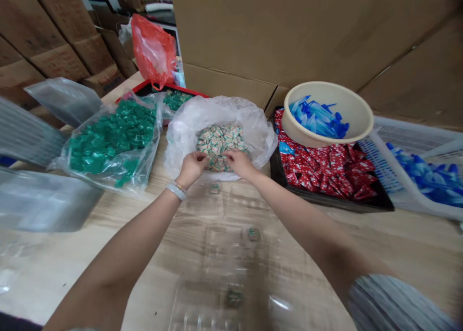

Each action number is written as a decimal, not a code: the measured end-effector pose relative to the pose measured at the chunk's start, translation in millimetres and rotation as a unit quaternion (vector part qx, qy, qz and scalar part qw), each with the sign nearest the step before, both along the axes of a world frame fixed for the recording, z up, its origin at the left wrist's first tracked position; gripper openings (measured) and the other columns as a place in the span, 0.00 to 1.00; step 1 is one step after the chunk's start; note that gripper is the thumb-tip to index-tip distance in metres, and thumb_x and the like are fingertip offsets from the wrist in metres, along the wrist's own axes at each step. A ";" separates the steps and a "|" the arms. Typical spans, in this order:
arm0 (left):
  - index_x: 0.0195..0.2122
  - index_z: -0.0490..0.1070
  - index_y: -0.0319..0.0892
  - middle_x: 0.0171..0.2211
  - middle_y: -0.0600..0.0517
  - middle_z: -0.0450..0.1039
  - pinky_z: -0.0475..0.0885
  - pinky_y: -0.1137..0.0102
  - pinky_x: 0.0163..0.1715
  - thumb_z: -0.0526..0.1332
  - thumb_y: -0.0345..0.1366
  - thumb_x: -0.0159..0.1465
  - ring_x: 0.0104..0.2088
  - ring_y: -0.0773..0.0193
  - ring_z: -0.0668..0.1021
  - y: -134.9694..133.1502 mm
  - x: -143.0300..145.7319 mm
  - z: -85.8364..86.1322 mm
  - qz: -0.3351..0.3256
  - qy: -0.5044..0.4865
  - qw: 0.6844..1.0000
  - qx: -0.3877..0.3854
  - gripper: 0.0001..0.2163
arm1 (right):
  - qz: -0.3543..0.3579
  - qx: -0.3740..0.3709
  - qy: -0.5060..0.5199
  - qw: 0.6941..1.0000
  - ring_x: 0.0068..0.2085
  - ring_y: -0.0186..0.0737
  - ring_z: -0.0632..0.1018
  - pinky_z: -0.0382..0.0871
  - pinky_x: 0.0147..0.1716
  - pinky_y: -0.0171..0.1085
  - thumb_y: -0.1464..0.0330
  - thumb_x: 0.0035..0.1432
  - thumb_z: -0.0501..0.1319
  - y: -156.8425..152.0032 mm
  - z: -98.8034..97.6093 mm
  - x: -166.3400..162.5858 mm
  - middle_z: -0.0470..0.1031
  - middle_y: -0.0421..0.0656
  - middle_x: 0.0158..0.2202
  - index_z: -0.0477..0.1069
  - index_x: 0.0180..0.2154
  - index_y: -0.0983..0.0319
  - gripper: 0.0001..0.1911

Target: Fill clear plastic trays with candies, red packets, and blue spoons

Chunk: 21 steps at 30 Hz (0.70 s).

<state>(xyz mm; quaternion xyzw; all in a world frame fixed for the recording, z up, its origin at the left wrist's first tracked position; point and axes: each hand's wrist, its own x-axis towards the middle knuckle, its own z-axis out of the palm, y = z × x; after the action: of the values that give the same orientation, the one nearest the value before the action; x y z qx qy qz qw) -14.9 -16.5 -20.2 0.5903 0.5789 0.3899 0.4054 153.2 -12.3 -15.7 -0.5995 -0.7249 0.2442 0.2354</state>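
Observation:
A white plastic bag [184, 124] lies with its mouth rolled wide, full of small flat patterned pieces [220, 138] in green, cream and orange. Both hands reach to its near edge. My left hand [194, 168] has thumb and fingers pinched at the left of the pile; whatever is between them is too small to name. At the right of the pile, my right hand [239, 163] is also pinched, its fingertips touching the pieces. Clear plastic trays [224, 258], blurred, lie below the bag between my forearms. Single small pieces [253, 234] sit in them.
To the left lies a clear bag of green packets [112, 133], near clear plastic trays [43, 196]. On the right, a cream basin [327, 112] of blue pointed items rests on a black tray of red packets [321, 172]. A white basket [408, 181] stands farther right; cardboard [307, 37] rises behind.

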 end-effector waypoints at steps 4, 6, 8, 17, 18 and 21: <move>0.31 0.72 0.34 0.26 0.49 0.73 0.65 0.72 0.28 0.59 0.39 0.50 0.27 0.64 0.73 -13.1 -14.3 -14.4 -0.009 0.029 0.999 0.010 0.13 | 0.091 0.021 -0.135 0.986 0.37 0.37 0.70 0.62 0.37 0.34 0.72 0.51 0.57 -1.6 -2.5 -3.6 0.70 0.46 0.36 0.73 0.37 0.64 0.11; 0.32 0.72 0.34 0.27 0.48 0.73 0.65 0.72 0.28 0.59 0.39 0.50 0.27 0.64 0.73 -14.8 -15.5 -15.2 -0.013 0.021 1.000 0.004 0.13 | 0.111 0.017 -0.162 0.980 0.37 0.38 0.70 0.62 0.36 0.34 0.72 0.49 0.59 -0.8 -1.4 -4.2 0.69 0.46 0.36 0.73 0.38 0.63 0.12; 0.32 0.72 0.34 0.27 0.48 0.73 0.65 0.72 0.28 0.59 0.38 0.50 0.28 0.64 0.73 -14.1 -15.1 -12.5 -0.020 0.012 1.000 -0.003 0.12 | 0.130 0.018 -0.174 0.976 0.37 0.39 0.70 0.62 0.36 0.34 0.72 0.48 0.60 0.7 -0.7 -2.8 0.69 0.46 0.36 0.72 0.39 0.64 0.13; 0.27 0.71 0.34 0.21 0.53 0.69 0.63 0.74 0.25 0.60 0.36 0.48 0.24 0.68 0.69 -10.5 -14.3 -5.0 -0.031 -0.034 0.998 -0.044 0.09 | 0.183 0.022 -0.130 0.974 0.34 0.34 0.70 0.62 0.35 0.32 0.75 0.51 0.56 17.3 -6.2 7.1 0.70 0.43 0.32 0.72 0.35 0.64 0.09; 0.26 0.71 0.35 0.20 0.53 0.68 0.62 0.74 0.25 0.60 0.36 0.48 0.24 0.68 0.69 -10.5 -14.1 -5.2 -0.033 -0.036 0.998 -0.045 0.09 | 0.196 0.028 -0.152 0.968 0.35 0.35 0.70 0.61 0.35 0.32 0.76 0.51 0.55 18.6 -5.5 6.4 0.70 0.43 0.32 0.72 0.34 0.64 0.09; 0.26 0.71 0.35 0.20 0.54 0.68 0.62 0.74 0.25 0.60 0.36 0.48 0.23 0.68 0.68 -10.2 -13.8 -5.4 -0.034 -0.038 0.998 -0.047 0.08 | 0.230 0.051 -0.240 0.942 0.34 0.37 0.70 0.60 0.33 0.33 0.75 0.53 0.53 17.9 -0.9 3.7 0.70 0.45 0.32 0.71 0.32 0.65 0.09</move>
<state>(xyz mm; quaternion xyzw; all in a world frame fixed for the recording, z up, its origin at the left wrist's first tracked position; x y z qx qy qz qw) -28.8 -26.8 -25.5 0.5748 0.5603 0.3707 0.4673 156.9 5.6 -16.6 -0.4447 -0.8894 0.1033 0.0224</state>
